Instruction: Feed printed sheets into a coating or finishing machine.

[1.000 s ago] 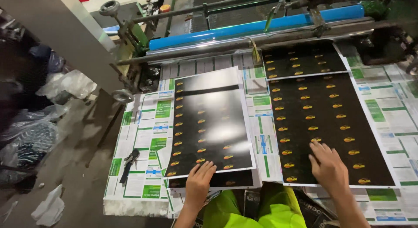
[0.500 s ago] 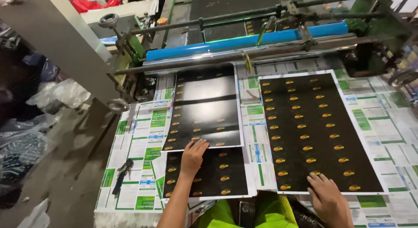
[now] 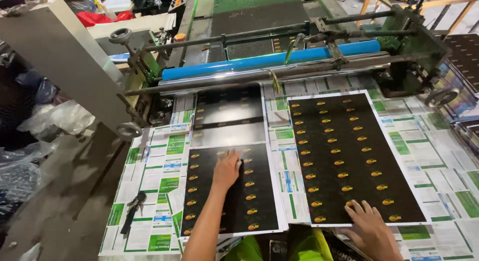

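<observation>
Left hand: the left hand (image 3: 227, 170) lies flat, fingers together and stretched toward 12 o'clock, palm pressing the upper middle of the near black printed sheet (image 3: 232, 191).
Right hand: the right hand (image 3: 369, 226) has its fingers slightly spread, tips resting on the 6 o'clock edge of the large black printed sheet (image 3: 349, 156); it grips nothing.
Sheets: three black sheets with gold marks; a third glossy sheet (image 3: 228, 119) lies at 12 o'clock of the left one, reaching under the blue roller (image 3: 269, 61).
Table: newspaper-covered feed table (image 3: 164, 191); dark tool (image 3: 133, 210) at 9 o'clock.
Change: the left hand has moved further up its sheet; the right hand stays at the large sheet's near edge.
</observation>
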